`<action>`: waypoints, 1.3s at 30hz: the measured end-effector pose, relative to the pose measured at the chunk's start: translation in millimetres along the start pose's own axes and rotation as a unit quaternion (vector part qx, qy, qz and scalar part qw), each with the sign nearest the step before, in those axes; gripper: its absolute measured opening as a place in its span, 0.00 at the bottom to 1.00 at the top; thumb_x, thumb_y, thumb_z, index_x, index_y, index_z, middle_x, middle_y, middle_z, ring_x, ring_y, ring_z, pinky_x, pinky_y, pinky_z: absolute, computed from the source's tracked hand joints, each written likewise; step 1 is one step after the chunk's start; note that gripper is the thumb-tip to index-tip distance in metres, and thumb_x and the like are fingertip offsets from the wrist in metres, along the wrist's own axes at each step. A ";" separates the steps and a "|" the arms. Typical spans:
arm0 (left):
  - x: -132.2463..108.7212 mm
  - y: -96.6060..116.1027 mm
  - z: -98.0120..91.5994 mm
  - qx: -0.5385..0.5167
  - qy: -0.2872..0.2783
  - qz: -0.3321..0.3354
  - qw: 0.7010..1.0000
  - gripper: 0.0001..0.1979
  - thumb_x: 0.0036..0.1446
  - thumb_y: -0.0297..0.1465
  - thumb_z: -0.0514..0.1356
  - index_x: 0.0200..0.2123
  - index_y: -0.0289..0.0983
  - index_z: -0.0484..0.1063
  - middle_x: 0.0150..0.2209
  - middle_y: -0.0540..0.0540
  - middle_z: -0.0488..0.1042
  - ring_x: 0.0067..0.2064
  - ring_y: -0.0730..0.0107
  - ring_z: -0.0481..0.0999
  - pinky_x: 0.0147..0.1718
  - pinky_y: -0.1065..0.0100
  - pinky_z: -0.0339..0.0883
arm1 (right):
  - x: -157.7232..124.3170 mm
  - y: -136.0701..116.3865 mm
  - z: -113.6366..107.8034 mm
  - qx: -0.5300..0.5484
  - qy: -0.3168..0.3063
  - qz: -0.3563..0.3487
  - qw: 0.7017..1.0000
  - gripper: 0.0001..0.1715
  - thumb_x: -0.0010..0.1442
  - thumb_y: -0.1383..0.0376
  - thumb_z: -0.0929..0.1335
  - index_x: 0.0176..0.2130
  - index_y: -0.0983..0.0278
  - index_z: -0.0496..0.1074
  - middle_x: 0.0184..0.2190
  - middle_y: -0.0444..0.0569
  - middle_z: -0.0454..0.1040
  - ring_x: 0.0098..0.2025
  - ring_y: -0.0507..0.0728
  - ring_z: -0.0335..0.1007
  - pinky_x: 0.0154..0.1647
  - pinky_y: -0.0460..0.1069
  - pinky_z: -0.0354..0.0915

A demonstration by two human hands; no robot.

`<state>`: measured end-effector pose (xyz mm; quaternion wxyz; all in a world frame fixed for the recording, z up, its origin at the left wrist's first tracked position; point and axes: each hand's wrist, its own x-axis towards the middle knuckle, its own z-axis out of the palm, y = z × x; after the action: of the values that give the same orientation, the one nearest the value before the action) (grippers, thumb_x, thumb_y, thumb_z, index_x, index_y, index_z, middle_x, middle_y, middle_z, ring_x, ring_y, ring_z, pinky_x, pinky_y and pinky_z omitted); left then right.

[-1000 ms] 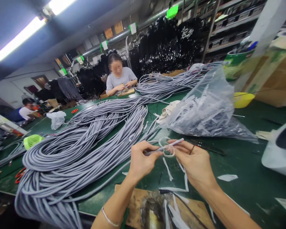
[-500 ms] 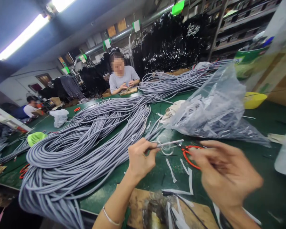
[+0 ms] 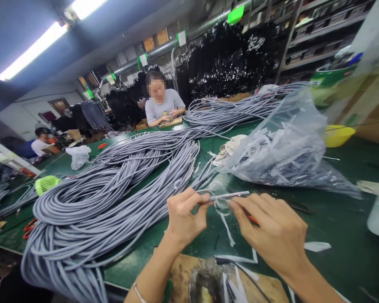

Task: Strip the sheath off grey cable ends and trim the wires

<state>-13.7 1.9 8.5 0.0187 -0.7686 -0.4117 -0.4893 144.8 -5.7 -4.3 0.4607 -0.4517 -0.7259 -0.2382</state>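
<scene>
My left hand (image 3: 187,216) pinches a grey cable (image 3: 232,195) near its end, which points right. Loops of thin, pale, see-through strand (image 3: 219,187) hang around the cable beside my fingertips. My right hand (image 3: 273,225) is closed just right of these loops, its thumb and finger pressed together at the strand's edge. A bit of orange-red scissor handle (image 3: 253,219) shows behind my right hand, which hides the rest. Below lies a stained wooden board (image 3: 181,269) with white strips and a black cord (image 3: 252,275).
Large coils of grey cable (image 3: 113,210) cover the left of the green table (image 3: 344,219). A clear bag of scraps (image 3: 281,155) lies behind my right hand. Nearby are a yellow scoop (image 3: 339,134) and a green basket (image 3: 47,184). A co-worker (image 3: 164,103) sits opposite.
My right hand has moved left, from beside the scissors to the strand loops, and its fingers have closed. It now covers most of the scissors. My left hand keeps its pinch.
</scene>
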 end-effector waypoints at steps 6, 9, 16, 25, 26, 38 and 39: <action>-2.1 1.8 0.8 0.031 -0.017 0.020 0.999 0.10 0.53 0.25 0.56 0.22 0.35 0.73 0.19 0.49 0.70 0.20 0.75 0.68 0.20 0.74 0.59 | -3.4 -1.3 1.1 -0.002 -0.004 -0.014 1.000 0.17 0.61 0.65 0.62 0.23 0.64 0.71 0.18 0.47 0.72 0.23 0.53 0.62 0.26 0.48 0.54; -2.6 1.8 1.7 0.016 -0.025 0.009 1.000 0.10 0.53 0.25 0.56 0.23 0.36 0.73 0.19 0.49 0.70 0.21 0.76 0.68 0.20 0.74 0.60 | -6.1 -0.8 3.4 0.053 -0.008 0.025 0.998 0.17 0.61 0.65 0.62 0.24 0.63 0.72 0.19 0.47 0.73 0.23 0.53 0.64 0.27 0.48 0.56; -3.8 2.9 6.7 -0.061 -0.070 -0.021 0.995 0.08 0.53 0.27 0.57 0.24 0.35 0.74 0.20 0.49 0.70 0.20 0.76 0.65 0.19 0.74 0.58 | -0.3 -9.7 6.2 0.385 -0.145 0.290 0.864 0.28 0.55 0.47 0.61 0.16 0.63 0.67 0.12 0.42 0.62 0.15 0.49 0.54 0.14 0.44 0.51; -3.3 6.2 6.2 -0.096 -0.095 -0.096 0.986 0.06 0.52 0.27 0.58 0.33 0.36 0.75 0.25 0.48 0.73 0.22 0.75 0.65 0.20 0.74 0.59 | 1.5 -9.7 3.6 0.460 -0.099 0.392 0.790 0.24 0.51 0.46 0.65 0.18 0.62 0.70 0.10 0.39 0.50 0.14 0.49 0.45 0.14 0.45 0.48; -2.9 6.2 5.7 -0.097 -0.105 -0.086 0.986 0.07 0.53 0.27 0.57 0.34 0.37 0.75 0.25 0.48 0.72 0.22 0.75 0.64 0.20 0.74 0.59 | 1.6 -9.0 2.9 0.457 -0.100 0.390 0.793 0.23 0.51 0.47 0.65 0.18 0.62 0.70 0.10 0.39 0.51 0.14 0.49 0.47 0.15 0.45 0.49; -2.8 2.0 8.0 -0.102 -0.181 -0.015 0.978 0.13 0.49 0.18 0.48 0.21 0.36 0.67 0.24 0.49 0.61 0.26 0.74 0.65 0.23 0.73 0.58 | 2.9 3.9 10.7 0.550 -0.032 0.504 0.665 0.27 0.40 0.45 0.71 0.17 0.63 0.63 0.14 0.38 0.55 0.14 0.44 0.43 0.10 0.42 0.42; -3.9 1.8 9.1 -0.135 -0.182 -0.032 0.973 0.12 0.49 0.19 0.49 0.18 0.36 0.64 0.24 0.49 0.61 0.25 0.75 0.65 0.22 0.73 0.58 | 5.3 10.5 9.3 0.563 0.002 0.520 0.643 0.27 0.38 0.45 0.72 0.17 0.63 0.61 0.14 0.37 0.52 0.14 0.44 0.41 0.10 0.42 0.41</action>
<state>-6.6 2.2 1.4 -0.1764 -0.8266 -0.3629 -0.3924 148.9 8.8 -4.7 0.6753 -0.4081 -0.3650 0.4941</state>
